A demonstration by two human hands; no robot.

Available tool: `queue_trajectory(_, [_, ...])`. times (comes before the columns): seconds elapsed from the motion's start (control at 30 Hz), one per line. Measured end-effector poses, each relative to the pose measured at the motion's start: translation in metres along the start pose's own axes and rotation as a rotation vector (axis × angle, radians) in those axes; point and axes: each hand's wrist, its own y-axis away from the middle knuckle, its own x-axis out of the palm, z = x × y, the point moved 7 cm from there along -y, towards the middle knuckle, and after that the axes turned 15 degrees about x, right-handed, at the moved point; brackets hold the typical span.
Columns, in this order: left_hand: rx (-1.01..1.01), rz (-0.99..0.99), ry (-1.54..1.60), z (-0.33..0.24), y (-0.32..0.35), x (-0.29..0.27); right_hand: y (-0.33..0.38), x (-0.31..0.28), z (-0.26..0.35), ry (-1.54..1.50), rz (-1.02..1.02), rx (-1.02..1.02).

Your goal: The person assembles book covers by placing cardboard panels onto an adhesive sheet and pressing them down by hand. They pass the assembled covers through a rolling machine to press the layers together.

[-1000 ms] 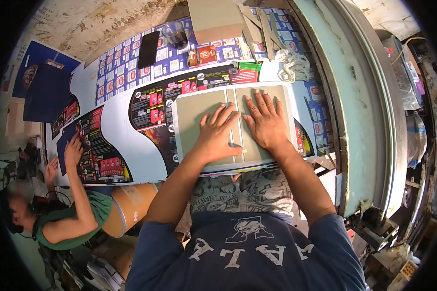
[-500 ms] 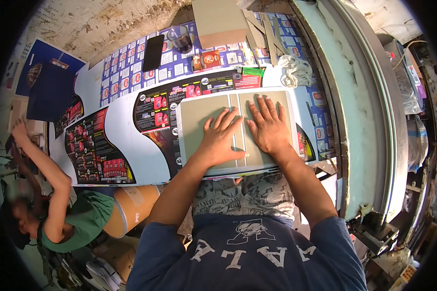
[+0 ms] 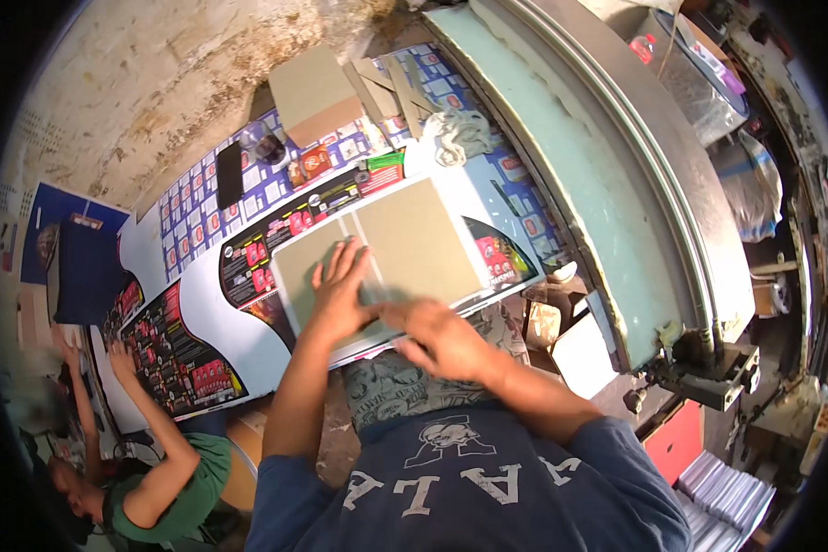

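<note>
Two grey-brown cardboard panels lie side by side with a narrow strip between them, a left panel [image 3: 305, 256] and a wider right panel [image 3: 428, 241]. Under them is a sheet whose pale border shows along their edges. My left hand [image 3: 338, 294] rests flat on the left panel and the strip, fingers spread. Close to its thumb, at the front edge of the panels, is my right hand [image 3: 443, 339], slightly blurred. Its fingers point left with the thumb held apart below them, and nothing shows between them.
Printed black-and-red sheets [image 3: 179, 345] cover the table's left. Behind lie a phone [image 3: 230, 175], a glass [image 3: 269, 147], a cardboard box [image 3: 315, 92] and a white cloth [image 3: 457, 136]. A long machine bed [image 3: 561, 156] borders the right. At left, a person in green [image 3: 189, 478] reaches onto the table.
My right hand has left the right panel and come to the front edge beside my left thumb. The view has turned, tilting the table. The other person's hand now touches the printed sheet.
</note>
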Motion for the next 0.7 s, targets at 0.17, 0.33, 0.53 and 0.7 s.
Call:
queue_trajectory(0.17, [-0.038, 0.025, -0.021, 0.041, 0.072, -0.029, 0.161, -0.035, -0.128, 0.102, -0.245, 0.430])
queue_trajectory(0.33, [-0.218, 0.216, -0.121, 0.149, 0.200, -0.059, 0.379, -0.033, -0.383, 0.634, -0.174, 1.299])
queue_trajectory(0.53, [-0.494, 0.175, -0.286, 0.156, 0.210, -0.099, 0.432, -0.017, -0.385, 0.397, -0.130, 1.550])
queue_trajectory(0.7, [-0.215, 0.033, -0.292, 0.088, 0.160, -0.100, 0.445, 0.017, -0.368, 0.475, -0.299, 1.506])
